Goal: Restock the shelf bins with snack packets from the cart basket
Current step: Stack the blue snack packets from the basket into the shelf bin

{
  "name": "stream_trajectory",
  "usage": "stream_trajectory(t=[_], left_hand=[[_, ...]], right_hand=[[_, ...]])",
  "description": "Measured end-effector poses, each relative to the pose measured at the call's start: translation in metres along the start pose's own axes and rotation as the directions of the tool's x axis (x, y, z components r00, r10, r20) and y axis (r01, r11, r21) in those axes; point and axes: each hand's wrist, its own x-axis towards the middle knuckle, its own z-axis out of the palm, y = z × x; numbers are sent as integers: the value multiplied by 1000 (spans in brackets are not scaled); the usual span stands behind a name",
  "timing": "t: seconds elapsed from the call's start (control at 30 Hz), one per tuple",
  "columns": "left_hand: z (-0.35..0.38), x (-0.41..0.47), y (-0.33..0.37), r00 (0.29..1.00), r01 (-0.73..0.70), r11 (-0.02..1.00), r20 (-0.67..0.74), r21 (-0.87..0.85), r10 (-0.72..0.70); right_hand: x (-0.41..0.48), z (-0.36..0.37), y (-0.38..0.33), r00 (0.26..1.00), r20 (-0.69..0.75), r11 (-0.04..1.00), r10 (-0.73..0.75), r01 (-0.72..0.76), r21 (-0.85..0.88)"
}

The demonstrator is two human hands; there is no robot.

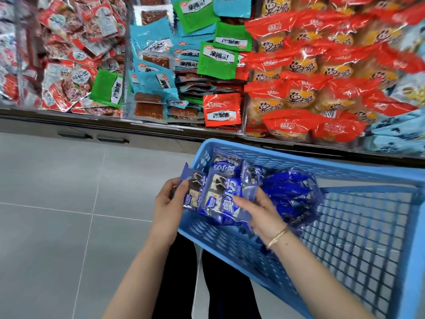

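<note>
Across the top, from nine o'clock round to three, ran the shelf bins [161, 126], heaped high: red-and-white packets [69, 54] at ten, green and pale blue packets [216, 63] at twelve, orange-red packets [310, 88] at one and two. Grey tiled floor [57, 203] filled the eight o'clock side. At four o'clock stood the blue cart basket [368, 226], much of its mesh bare, with a loose heap of dark blue snack packets [289, 192] lying toward its ten o'clock corner.

Over the basket's left rim, just below centre, both hands held a fanned bundle of dark blue packets [218, 192]. The left hand [169, 203] curled its fingers [184, 185] round the bundle's nine o'clock edge. The right hand [259, 212], a thin bracelet [277, 236] at the wrist, pinched the three o'clock edge, thumb laid across the front packet.

The step looked like gathering a handful before lifting it to a bin. The slick wrappers would likely slide apart, so the fan wanted squaring into a stack and a firm squeeze from both sides. No bin of matching dark blue packets showed, so the target needed finding first.
</note>
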Motion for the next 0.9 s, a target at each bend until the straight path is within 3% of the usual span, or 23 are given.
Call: stream_trajectory(t=[0.1, 0.27, 0.37, 0.47, 0.6, 0.67, 0.73, 0.8, 0.9], left_hand=[[9, -4, 0, 998, 54, 997, -8, -47, -54], [8, -2, -9, 988, 136, 978, 101, -156, -121], [14, -6, -20, 981, 155, 937, 160, -314, -109], [32, -18, -32, 983, 138, 962, 147, -234, -106], [31, -14, -36, 985, 166, 963, 82, -213, -151], [20, -11, -31, 987, 142, 978, 98, -154, -128], [7, -13, -26, 989, 127, 984, 98, -127, -114], [-6, -14, -22, 987, 143, 979, 92, -143, -131], [-20, -14, -20, 979, 188, 967, 108, -170, -172]], right_hand=[[0, 21, 12, 999, -43, 1000, 27, -26, 8], [-2, 33, 17, 996, 62, 905, 65, -85, 417], [-1, 37, 20, 998, -7, 882, 67, -56, 469], [2, 43, 28, 989, -136, 929, 65, -11, 369], [1, 32, 41, 987, -94, 930, 127, -85, 358], [7, 6, 51, 965, -191, 937, 181, -110, 332], [18, -32, 60, 889, -396, 970, 231, -181, 160], [28, -69, 79, 788, -545, 936, 286, -351, -17], [38, -93, 103, 733, -516, 834, 444, -549, -62]])
